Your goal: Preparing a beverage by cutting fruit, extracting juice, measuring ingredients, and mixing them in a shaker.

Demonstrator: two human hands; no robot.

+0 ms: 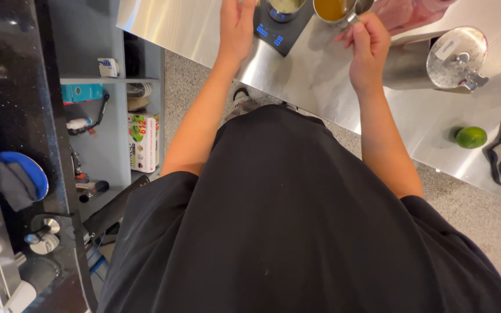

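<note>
The right hand (368, 43) kept a closed grip on a steel pitcher (334, 10); the left hand (236, 26) lay flat, open, beside the scale (278, 32) on the steel worktop (320, 75).

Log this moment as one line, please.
left hand: flat beside digital scale | right hand: grips metal cup of amber liquid | lime, lidded canister on steel counter

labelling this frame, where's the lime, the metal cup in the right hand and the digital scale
lime (471, 137), head view, middle of its green skin
metal cup (333, 9), head view, amber liquid inside
digital scale (276, 36), head view, front edge by the lit display
</note>
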